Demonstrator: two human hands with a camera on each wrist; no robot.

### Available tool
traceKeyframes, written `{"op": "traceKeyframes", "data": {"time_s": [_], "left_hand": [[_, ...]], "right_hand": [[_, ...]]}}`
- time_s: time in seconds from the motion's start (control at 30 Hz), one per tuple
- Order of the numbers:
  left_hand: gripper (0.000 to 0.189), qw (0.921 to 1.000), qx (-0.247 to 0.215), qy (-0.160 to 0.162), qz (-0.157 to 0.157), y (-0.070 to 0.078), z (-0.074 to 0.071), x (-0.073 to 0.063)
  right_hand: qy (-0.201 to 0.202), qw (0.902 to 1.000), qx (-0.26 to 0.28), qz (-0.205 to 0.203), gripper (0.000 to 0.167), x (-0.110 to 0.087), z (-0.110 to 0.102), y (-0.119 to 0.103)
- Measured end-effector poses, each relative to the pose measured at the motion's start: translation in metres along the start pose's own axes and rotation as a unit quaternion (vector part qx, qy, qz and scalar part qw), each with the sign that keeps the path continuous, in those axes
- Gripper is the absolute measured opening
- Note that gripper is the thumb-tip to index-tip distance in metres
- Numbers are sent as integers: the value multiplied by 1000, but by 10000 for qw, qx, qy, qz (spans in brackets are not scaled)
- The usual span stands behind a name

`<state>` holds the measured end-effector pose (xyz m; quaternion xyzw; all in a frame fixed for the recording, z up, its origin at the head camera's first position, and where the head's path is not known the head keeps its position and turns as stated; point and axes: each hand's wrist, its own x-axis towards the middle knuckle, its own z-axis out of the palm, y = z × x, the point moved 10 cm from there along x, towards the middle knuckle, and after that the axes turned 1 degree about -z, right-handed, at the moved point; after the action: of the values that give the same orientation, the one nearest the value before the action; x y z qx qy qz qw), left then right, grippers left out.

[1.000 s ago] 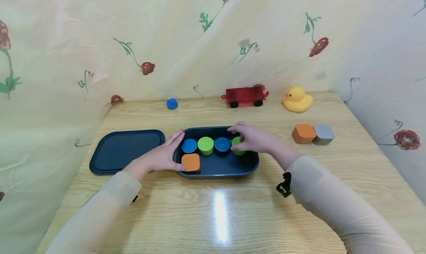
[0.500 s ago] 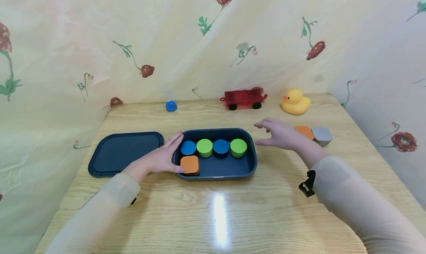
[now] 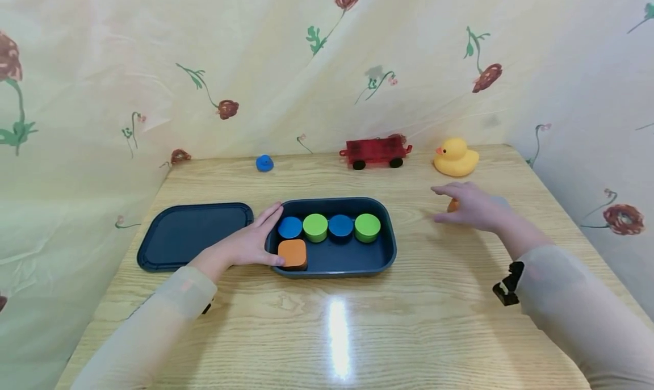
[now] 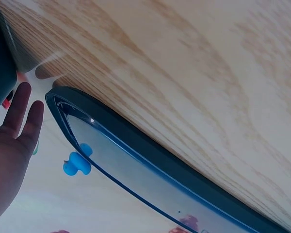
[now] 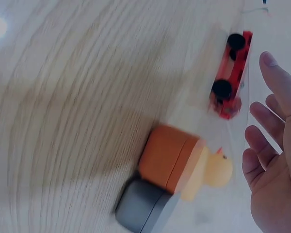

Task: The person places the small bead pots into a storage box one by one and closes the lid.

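Note:
A dark blue tray (image 3: 389, 248) holds a row of blue (image 3: 290, 227), green (image 3: 315, 227), blue (image 3: 340, 226) and green (image 3: 367, 227) round blocks and an orange square block (image 3: 292, 253). My left hand (image 3: 251, 242) rests flat against the tray's left rim, fingers straight (image 4: 17, 116). My right hand (image 3: 469, 206) hovers open over the orange block (image 5: 167, 158) and grey block (image 5: 138, 208) at the right, hiding most of them in the head view. Its fingers (image 5: 274, 141) are spread and hold nothing.
The tray's lid (image 3: 191, 233) lies flat left of the tray. Along the back of the wooden table stand a small blue toy (image 3: 264, 163), a red toy wagon (image 3: 375, 150) and a yellow rubber duck (image 3: 455, 157). Floral cloth walls the table on three sides.
My right hand let go of the right green block in the tray and moved right, now over the orange and grey blocks. The left hand has stayed at the tray's rim.

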<state>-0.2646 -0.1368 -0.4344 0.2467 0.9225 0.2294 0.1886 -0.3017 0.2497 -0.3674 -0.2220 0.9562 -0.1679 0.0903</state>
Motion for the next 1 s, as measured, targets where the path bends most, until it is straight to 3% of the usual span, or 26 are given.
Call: {"op": "traceKeyframes", "data": {"time_s": [0.57,1.0], "left_hand": [[114,9999,21,-71,-85,2,-1,-2],[115,9999,14,-94,-132,2,-1,-1]], "right_hand": [[27,9980,-581,255,77,-15,-6,42],[-114,9970,-726,226,66,-10,1,47]]}}
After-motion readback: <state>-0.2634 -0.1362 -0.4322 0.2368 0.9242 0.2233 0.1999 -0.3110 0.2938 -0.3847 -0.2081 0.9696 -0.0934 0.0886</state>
